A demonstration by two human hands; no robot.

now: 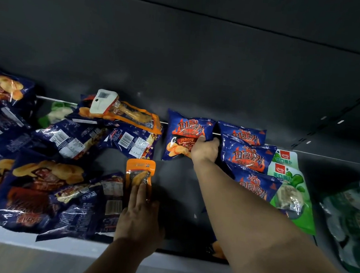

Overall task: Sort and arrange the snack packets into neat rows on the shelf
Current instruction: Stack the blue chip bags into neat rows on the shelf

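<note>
My right hand [204,149] grips the lower right edge of a blue barbecue chip packet [182,132] standing at the back of the dark shelf [177,189]. Right of it, three matching blue chip packets [244,155] overlap in a row running toward the front. My left hand [140,210] lies with straight fingers on a small orange packet [139,172] lying in the middle of the shelf. A jumbled heap of blue chip packets [50,187] fills the left side. Another orange packet [129,113] with a white label lies on top of the heap at the back.
Green and white packets [288,186] lie in a row right of the blue row. More green packets [352,223] sit at the far right. The shelf's pale front edge [60,245] runs along the bottom. The back panel [180,61] is dark grey.
</note>
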